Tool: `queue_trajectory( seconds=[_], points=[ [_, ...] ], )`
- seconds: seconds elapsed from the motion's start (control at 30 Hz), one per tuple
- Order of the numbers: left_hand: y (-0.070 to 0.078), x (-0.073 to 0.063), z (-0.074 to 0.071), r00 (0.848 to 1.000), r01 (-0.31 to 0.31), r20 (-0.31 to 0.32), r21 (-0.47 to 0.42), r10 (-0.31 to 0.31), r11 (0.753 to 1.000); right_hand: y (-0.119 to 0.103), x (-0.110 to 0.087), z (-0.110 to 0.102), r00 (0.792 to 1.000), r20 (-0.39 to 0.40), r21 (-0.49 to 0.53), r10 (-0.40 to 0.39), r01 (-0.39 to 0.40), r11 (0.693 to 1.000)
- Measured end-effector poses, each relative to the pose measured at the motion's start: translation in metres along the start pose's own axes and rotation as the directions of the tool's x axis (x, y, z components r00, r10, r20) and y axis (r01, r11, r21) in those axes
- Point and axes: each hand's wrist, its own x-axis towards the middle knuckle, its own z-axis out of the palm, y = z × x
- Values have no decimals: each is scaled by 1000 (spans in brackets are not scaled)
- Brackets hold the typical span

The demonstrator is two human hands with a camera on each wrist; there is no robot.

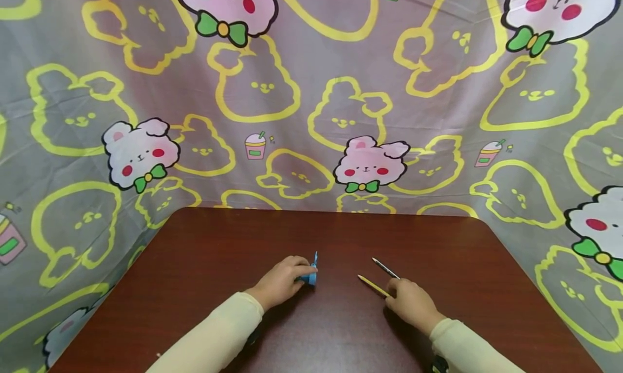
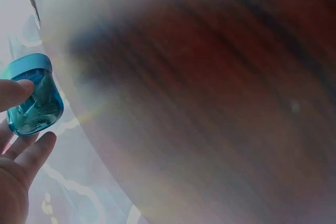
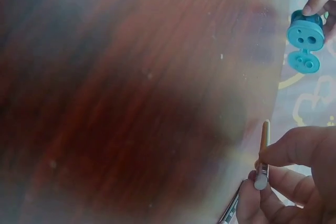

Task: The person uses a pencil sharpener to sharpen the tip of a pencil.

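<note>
My left hand grips a blue pencil sharpener. Its translucent body shows pale pieces inside, perhaps shavings. In the right wrist view its flip lid hangs open, and holes of different sizes show in the sharpener's face. Across a gap, my right hand pinches a yellow pencil between thumb and fingers, its tip pointing towards the sharpener. A black-and-white pencil reaches out beside the same fingers; whether they hold it or it lies under them I cannot tell.
A dark reddish-brown table with rounded far corners lies under both hands. Behind it and along its sides hangs a grey-pink cloth printed with cartoon animals and cups.
</note>
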Motion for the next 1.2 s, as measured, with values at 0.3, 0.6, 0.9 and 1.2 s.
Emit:
queue_trajectory(
  seconds=[0.3,0.6,0.9,1.2],
  points=[
    [3,-5,-10,997,67,-38,-63,-70,996,2,-1,1,994,-64,-20,-83,82,996],
    [7,-9,-13,989,71,-124,-57,-78,996,1,-2,-6,986,-107,73,-128,136,988],
    [12,-14,-16,980,63,-185,-79,-77,995,1,-6,-10,955,-225,64,-192,211,975],
    [15,-19,-19,972,39,-228,-120,-65,992,-5,-10,-13,900,-340,9,-274,294,956]
  ],
)
